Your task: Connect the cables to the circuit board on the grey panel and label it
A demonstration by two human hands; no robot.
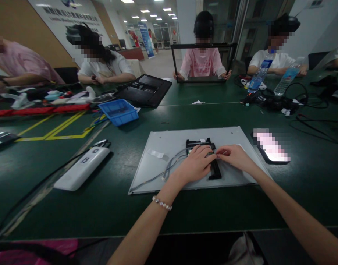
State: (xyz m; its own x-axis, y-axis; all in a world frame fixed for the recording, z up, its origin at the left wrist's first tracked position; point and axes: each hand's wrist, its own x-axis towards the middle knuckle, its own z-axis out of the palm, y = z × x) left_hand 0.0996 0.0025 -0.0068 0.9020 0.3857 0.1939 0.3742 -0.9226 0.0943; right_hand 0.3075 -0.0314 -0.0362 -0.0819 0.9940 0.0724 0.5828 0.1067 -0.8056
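Observation:
A light grey flat panel (169, 141) lies on the green table in front of me. On its middle sits a black plastic bracket (216, 171), with grey cables (171, 163) running out to the left. My left hand (198, 162) rests over the bracket, its fingers bent onto it and covering most of it. At the bracket's right side, my right hand (233, 156) is closed in a pinch, its fingertips close to my left fingers. Whatever is between the right fingertips is too small to make out. A strip of clear tape (157, 154) lies on the panel's left part.
A white power bank (83, 167) with a cable lies left, a phone (270, 147) right. Beyond are a blue bin (119, 112), a black casing (146, 90) and water bottles (261, 73). Across the table a person holds up a black frame (203, 79); others sit alongside.

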